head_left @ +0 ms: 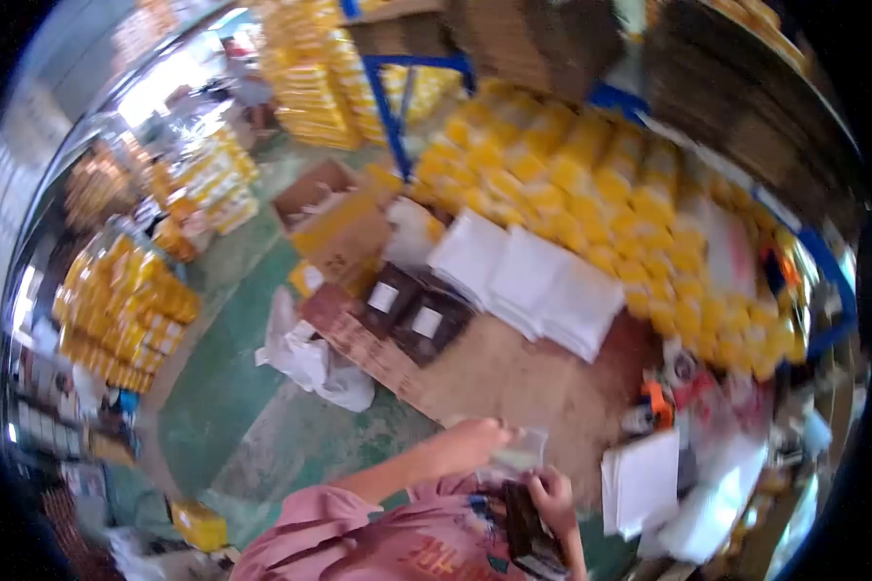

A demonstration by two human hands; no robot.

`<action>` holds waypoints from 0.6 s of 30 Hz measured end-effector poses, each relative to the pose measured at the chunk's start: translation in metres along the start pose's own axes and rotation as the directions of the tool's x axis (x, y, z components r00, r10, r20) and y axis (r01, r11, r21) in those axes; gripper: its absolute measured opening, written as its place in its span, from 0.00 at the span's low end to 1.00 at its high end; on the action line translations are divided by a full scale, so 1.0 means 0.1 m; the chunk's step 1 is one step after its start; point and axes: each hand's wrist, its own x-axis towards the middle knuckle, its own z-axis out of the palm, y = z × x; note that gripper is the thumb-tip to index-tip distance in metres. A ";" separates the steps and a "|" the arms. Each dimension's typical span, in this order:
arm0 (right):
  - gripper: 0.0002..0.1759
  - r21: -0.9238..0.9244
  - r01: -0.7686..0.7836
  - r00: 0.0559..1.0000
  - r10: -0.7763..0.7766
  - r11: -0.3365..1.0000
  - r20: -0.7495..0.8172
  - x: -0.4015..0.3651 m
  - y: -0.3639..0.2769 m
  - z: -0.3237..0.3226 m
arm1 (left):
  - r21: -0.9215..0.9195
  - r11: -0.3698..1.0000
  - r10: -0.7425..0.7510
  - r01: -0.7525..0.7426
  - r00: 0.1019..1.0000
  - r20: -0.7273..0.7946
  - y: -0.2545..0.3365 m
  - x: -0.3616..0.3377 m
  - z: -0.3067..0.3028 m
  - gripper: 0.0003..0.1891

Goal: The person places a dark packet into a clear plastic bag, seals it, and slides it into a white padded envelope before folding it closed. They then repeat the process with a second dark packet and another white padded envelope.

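Observation:
My left hand [480, 443] reaches over the front edge of the table, its fingers closed on a small clear plastic bag [528, 453]. Beside it, my right hand [552, 499] grips a dark, box-shaped package [528, 533] held against the front of my pink shirt. The clear bag spans the gap between both hands, and motion blur softens its outline. On the table, two dark packages with white labels [428, 329] lie next to neat stacks of folded white bags [557, 300].
An open cardboard box [331, 213] stands behind the dark packages. A white plastic bag [310, 358] hangs at the table's left side. White sheets [641, 484] and an orange tape dispenser [660, 405] lie to the right. Yellow packs [562, 184] are piled along the back under a blue-framed rack.

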 end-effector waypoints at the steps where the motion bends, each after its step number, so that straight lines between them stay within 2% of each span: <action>1: 0.11 0.068 0.004 1.000 -0.005 0.998 0.019 0.01 0.02 0.02 | 0.068 0.998 -0.006 0.009 0.999 -0.046 0.02 0.01 -0.04 0.19; 3: 0.13 0.346 -0.266 0.960 0.215 0.900 0.178 -0.01 -0.17 0.06 | 0.152 0.987 -0.047 0.059 0.996 -0.081 0.10 -0.02 -0.15 0.18; 4: 0.16 0.399 -0.338 0.933 0.247 0.853 0.261 0.02 -0.27 0.08 | 0.184 0.978 -0.085 0.097 0.994 -0.073 0.10 -0.03 -0.19 0.17; 5: 0.18 0.326 -0.425 0.892 0.330 0.845 0.309 0.04 -0.26 0.04 | 0.225 0.966 -0.112 0.125 0.991 -0.068 0.11 -0.01 -0.21 0.16; 7: 0.23 -0.039 -0.417 0.840 0.401 0.908 0.366 0.12 -0.33 -0.03 | 0.274 0.948 -0.148 0.162 0.986 -0.071 0.07 -0.03 -0.27 0.15; 8: 0.27 -0.078 -0.365 0.860 0.368 0.928 0.354 0.12 -0.24 -0.03 | 0.290 0.940 -0.164 0.181 0.983 -0.082 0.02 -0.08 -0.29 0.14; 11: 0.27 -0.168 -0.383 0.862 0.417 0.908 0.288 0.16 -0.02 -0.06 | 0.269 0.945 -0.138 0.183 0.974 -0.178 -0.19 -0.20 -0.24 0.14; 12: 0.28 -0.077 -0.235 0.929 0.248 0.969 0.276 0.09 -0.22 -0.10 | 0.251 0.954 -0.113 0.167 0.970 -0.217 -0.22 -0.24 -0.22 0.13; 14: 0.29 -0.291 -0.225 0.910 0.307 0.930 0.277 0.06 0.06 -0.23 | 0.223 0.958 -0.126 0.179 0.965 -0.231 -0.23 -0.28 -0.22 0.08; 15: 0.30 -0.390 -0.221 0.901 0.341 0.894 0.269 0.06 -0.04 -0.26 | 0.209 0.961 -0.130 0.180 0.964 -0.233 -0.22 -0.31 -0.23 0.05; 16: 0.32 -0.405 -0.515 0.745 0.628 0.755 0.223 0.05 -0.17 -0.31 | 0.200 0.956 -0.162 0.214 0.955 -0.248 -0.21 -0.34 -0.21 0.08; 18: 0.33 -0.117 -0.455 0.832 0.469 0.882 0.298 -0.04 0.23 -0.36 | 0.166 0.947 -0.246 0.276 0.952 -0.183 -0.17 -0.36 -0.26 0.11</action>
